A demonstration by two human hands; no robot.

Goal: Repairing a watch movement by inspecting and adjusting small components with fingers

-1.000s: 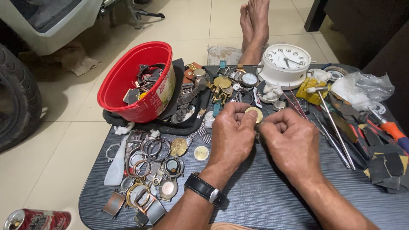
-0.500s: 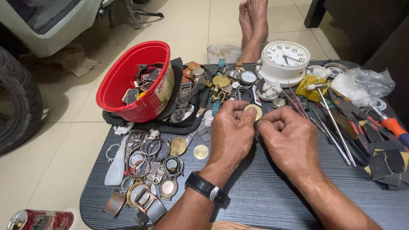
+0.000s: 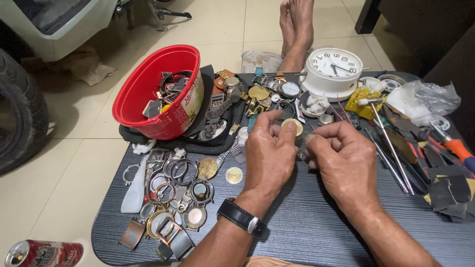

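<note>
My left hand [image 3: 269,153], with a black wristwatch [image 3: 242,218] on its wrist, hovers over the middle of the dark table [image 3: 307,222]. Its fingers are curled and the forefinger reaches toward a small round gold dial [image 3: 293,126]. Whether it touches the dial is unclear. My right hand [image 3: 344,158] sits right beside it, knuckles up, thumb and forefinger pinched together near the left fingertips. Anything tiny between the two hands is hidden.
A red bowl [image 3: 143,94] of watch parts stands on a black tray at the back left. Loose watch cases, rings and dials [image 3: 178,198] lie front left. A white clock [image 3: 339,69], tweezers and screwdrivers [image 3: 391,148] and a plastic bag [image 3: 425,99] crowd the right. A can [image 3: 42,253] lies on the floor.
Both hands stayed close together over the table's middle. The left forefinger has lifted and stretched toward the gold dial.
</note>
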